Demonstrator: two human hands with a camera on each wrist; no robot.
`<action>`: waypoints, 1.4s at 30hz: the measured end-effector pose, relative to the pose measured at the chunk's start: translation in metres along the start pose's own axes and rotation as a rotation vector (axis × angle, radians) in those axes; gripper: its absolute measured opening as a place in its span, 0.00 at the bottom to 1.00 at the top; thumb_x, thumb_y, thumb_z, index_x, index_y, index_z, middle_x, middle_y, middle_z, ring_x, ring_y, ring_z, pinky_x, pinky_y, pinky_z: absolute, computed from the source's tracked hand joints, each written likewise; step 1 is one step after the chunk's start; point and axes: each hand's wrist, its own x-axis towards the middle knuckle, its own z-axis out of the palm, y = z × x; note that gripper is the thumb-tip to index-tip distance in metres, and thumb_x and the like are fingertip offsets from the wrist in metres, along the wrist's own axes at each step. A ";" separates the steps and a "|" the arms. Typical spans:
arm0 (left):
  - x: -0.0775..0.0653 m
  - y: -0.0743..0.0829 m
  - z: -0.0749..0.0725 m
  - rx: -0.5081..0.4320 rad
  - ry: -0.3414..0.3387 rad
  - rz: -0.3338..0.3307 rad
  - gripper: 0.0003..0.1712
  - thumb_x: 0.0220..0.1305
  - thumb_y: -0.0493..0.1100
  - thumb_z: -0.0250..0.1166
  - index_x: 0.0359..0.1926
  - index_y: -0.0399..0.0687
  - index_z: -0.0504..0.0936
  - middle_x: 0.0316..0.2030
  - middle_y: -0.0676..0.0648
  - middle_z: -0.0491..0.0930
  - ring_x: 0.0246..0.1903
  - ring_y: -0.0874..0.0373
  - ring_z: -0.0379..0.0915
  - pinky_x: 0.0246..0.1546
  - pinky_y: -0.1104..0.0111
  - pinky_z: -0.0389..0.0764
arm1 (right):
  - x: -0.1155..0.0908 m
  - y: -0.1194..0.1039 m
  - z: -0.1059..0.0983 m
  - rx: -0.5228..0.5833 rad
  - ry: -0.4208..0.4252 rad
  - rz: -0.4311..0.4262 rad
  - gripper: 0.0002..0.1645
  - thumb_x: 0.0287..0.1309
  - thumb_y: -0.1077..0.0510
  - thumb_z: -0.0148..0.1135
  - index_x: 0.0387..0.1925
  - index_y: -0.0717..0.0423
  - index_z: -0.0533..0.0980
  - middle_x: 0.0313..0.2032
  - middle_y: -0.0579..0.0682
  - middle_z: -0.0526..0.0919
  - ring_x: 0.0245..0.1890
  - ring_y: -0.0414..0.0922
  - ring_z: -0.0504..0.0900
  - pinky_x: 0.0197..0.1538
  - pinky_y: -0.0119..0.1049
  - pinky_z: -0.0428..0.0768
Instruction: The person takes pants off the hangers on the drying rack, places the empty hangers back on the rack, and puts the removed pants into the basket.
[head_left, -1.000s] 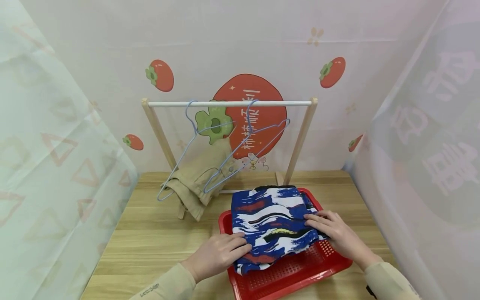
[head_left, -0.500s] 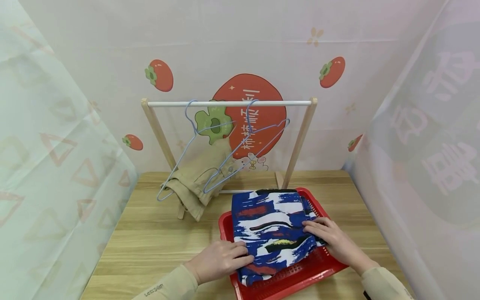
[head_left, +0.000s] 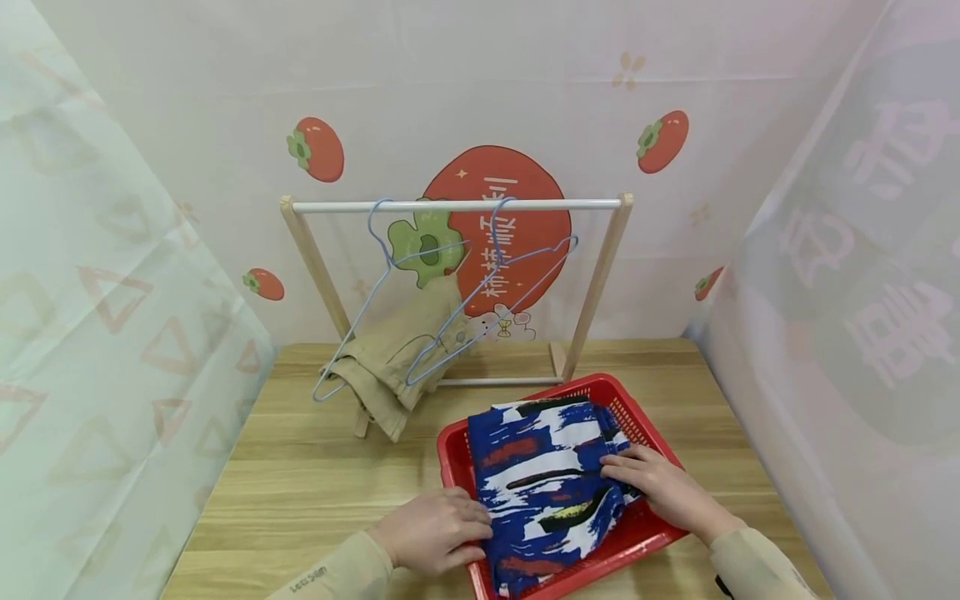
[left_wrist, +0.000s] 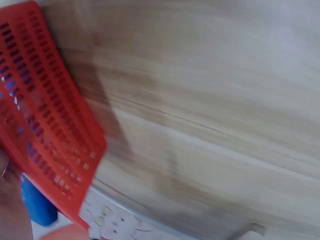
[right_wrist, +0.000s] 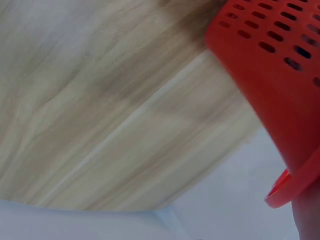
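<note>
A folded garment (head_left: 540, 492) with blue, white, red and black brush-stroke print lies in the red plastic basket (head_left: 651, 433), its exact kind not visible. My left hand (head_left: 433, 531) grips the garment's left edge with bent fingers, close to the basket's rim. On the garment's right side rest the fairly straight fingers of my right hand (head_left: 667, 489). Its thumb is hidden. In the left wrist view, a blue bit of the garment (left_wrist: 37, 202) pokes past the rim, beside the basket's perforated wall (left_wrist: 55, 110). The right wrist view shows mostly the basket's red side (right_wrist: 270, 95).
Behind the basket stands a rack (head_left: 603, 275) with wooden legs and a white rail (head_left: 450, 206). Two blue wire hangers (head_left: 528, 250) hang from it. Khaki trousers or shorts (head_left: 405, 350) hang at the left hanger. A printed cloth backdrop (head_left: 525, 92) encloses the wooden table (head_left: 300, 483).
The patterned garment has shifted toward me and sits lower in the basket, uncovering more of the far rim. My left hand moved nearer with it; my right hand moved slightly nearer too.
</note>
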 end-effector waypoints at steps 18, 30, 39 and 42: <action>-0.003 -0.027 0.003 0.078 0.045 -0.050 0.11 0.74 0.54 0.63 0.37 0.61 0.89 0.37 0.61 0.87 0.43 0.62 0.79 0.59 0.64 0.76 | -0.001 0.000 -0.009 -0.016 -0.120 0.117 0.18 0.57 0.71 0.64 0.46 0.52 0.86 0.45 0.46 0.87 0.48 0.48 0.84 0.53 0.52 0.83; -0.012 -0.044 0.003 0.146 0.113 -0.078 0.08 0.70 0.52 0.67 0.36 0.59 0.89 0.38 0.58 0.87 0.47 0.56 0.78 0.64 0.56 0.75 | -0.003 -0.006 -0.007 -0.001 -0.075 0.032 0.15 0.57 0.68 0.68 0.45 0.51 0.86 0.43 0.44 0.86 0.45 0.45 0.84 0.48 0.48 0.85; -0.020 -0.056 0.003 0.178 0.115 -0.161 0.07 0.71 0.50 0.66 0.38 0.60 0.90 0.42 0.56 0.86 0.56 0.51 0.77 0.67 0.48 0.71 | 0.001 -0.010 -0.006 0.001 -0.009 -0.027 0.14 0.56 0.66 0.70 0.44 0.50 0.86 0.44 0.46 0.86 0.45 0.45 0.83 0.48 0.49 0.85; -0.021 -0.055 -0.001 0.203 0.074 -0.203 0.09 0.73 0.50 0.63 0.40 0.61 0.90 0.46 0.55 0.86 0.60 0.49 0.75 0.68 0.47 0.69 | 0.003 -0.009 -0.006 0.003 0.029 -0.052 0.14 0.54 0.67 0.71 0.43 0.50 0.86 0.43 0.45 0.86 0.44 0.45 0.83 0.47 0.48 0.85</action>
